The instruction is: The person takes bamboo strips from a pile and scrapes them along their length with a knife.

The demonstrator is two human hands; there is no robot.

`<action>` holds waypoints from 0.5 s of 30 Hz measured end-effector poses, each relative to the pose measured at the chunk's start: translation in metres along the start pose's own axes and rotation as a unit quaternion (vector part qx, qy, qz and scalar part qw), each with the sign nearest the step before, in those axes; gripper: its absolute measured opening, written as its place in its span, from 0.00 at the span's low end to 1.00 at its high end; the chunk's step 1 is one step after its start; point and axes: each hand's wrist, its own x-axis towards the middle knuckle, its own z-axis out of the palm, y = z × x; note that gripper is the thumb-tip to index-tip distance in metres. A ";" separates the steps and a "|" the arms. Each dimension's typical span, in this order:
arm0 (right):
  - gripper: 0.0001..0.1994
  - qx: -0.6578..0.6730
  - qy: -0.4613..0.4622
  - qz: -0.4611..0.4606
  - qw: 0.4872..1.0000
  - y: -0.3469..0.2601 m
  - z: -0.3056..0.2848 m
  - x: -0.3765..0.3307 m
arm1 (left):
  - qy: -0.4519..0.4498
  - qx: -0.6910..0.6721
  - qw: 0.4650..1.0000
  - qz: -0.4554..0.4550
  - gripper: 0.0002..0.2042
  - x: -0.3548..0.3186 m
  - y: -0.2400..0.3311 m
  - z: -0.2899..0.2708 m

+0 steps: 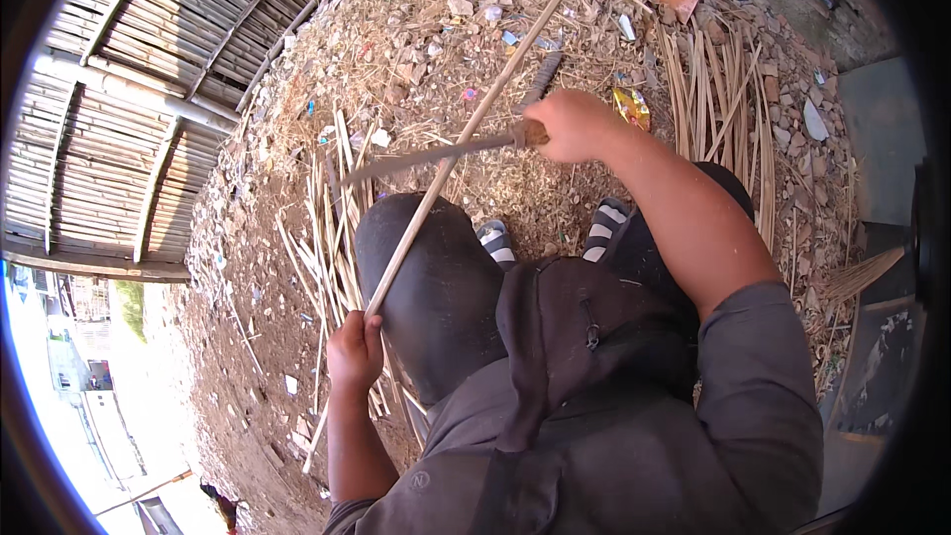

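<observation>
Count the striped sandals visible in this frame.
2. One striped sandal shows between the knees, just right of the left knee; the other striped sandal sits beside it, under the right forearm. Both are partly hidden by the legs.

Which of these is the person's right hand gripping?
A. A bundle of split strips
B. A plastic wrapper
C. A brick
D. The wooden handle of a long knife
D: the right hand is closed on the handle of the knife, whose blade lies across the long bamboo stick that the left hand holds at its lower end.
</observation>
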 end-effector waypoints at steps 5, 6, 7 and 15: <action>0.12 0.077 0.043 0.135 0.987 0.034 -0.003 0.014 | -0.011 0.016 1.000 -0.006 0.15 0.005 0.001 -0.003; 0.12 0.040 0.070 0.093 0.992 0.026 -0.001 0.011 | -0.016 0.013 1.000 -0.007 0.15 0.005 0.001 -0.003; 0.12 0.041 0.068 0.093 0.993 0.011 -0.003 0.007 | -0.022 0.011 1.000 -0.011 0.16 0.003 0.001 -0.004; 0.13 0.115 0.050 0.180 0.976 0.039 -0.001 0.017 | -0.045 0.017 0.998 -0.037 0.17 -0.007 -0.006 -0.013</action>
